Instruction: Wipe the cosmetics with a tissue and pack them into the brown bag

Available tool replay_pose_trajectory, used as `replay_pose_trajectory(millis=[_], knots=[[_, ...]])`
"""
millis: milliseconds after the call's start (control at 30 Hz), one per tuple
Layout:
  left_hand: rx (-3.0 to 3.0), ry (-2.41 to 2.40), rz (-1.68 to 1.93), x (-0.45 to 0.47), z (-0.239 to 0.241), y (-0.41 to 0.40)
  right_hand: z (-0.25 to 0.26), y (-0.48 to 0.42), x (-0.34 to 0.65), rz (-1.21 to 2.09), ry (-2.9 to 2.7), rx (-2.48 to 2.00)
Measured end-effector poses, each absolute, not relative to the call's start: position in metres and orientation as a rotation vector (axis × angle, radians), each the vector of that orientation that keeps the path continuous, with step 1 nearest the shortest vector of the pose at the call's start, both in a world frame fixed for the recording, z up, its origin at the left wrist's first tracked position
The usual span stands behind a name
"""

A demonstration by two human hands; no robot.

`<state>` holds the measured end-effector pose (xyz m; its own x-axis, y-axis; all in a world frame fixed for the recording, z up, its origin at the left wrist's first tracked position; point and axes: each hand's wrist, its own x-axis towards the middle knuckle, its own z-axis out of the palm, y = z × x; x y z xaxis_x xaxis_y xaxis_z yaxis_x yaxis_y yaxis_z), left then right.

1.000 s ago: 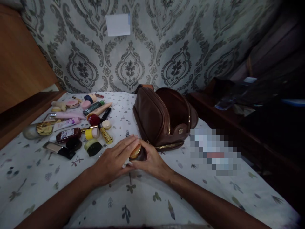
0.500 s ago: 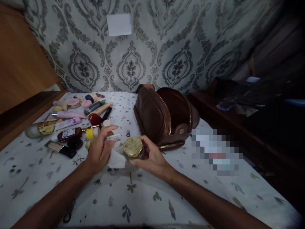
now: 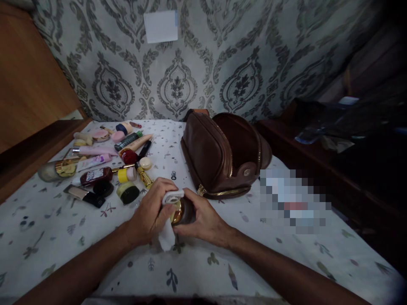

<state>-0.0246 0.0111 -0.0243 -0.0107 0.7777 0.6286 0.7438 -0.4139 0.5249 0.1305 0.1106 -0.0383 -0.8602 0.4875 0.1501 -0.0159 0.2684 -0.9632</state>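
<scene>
My right hand (image 3: 206, 217) clasps a likely slick jar (image 3: 186, 213), best held by its sides; my left hand (image 3: 151, 214) grips white tissue (image 3: 167, 238)

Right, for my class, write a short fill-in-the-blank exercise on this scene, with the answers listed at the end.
1. The cloth in the left hand is coloured ____.
2. The gold-lidded jar is held in the ____ hand.
3. The brown bag's main zip is ____.
4. In this view, the pink tube lies to the bag's ____.

Missing words: white; right; open; left.
</scene>
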Motion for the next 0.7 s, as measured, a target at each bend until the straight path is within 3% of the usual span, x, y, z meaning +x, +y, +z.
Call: replay_pose_trajectory(millis=[167, 433, 700], knots=[[2.419, 1.576, 1.248, -0.0267, -0.0225, 0.0120, -0.0417, 0.1160, 0.1272, 1.773, -1.931, -0.374], [2.669, 1.649, 1.461, -0.0258, -0.0179, 0.0129, -0.0361, 0.1142, 0.1262, 2.123, -1.698, -0.389], [2.906, 1.474, 1.290, -0.0289, -0.0196, 0.0094, -0.0358, 0.1145, 0.1308, 1.901, -2.018, -0.343]])
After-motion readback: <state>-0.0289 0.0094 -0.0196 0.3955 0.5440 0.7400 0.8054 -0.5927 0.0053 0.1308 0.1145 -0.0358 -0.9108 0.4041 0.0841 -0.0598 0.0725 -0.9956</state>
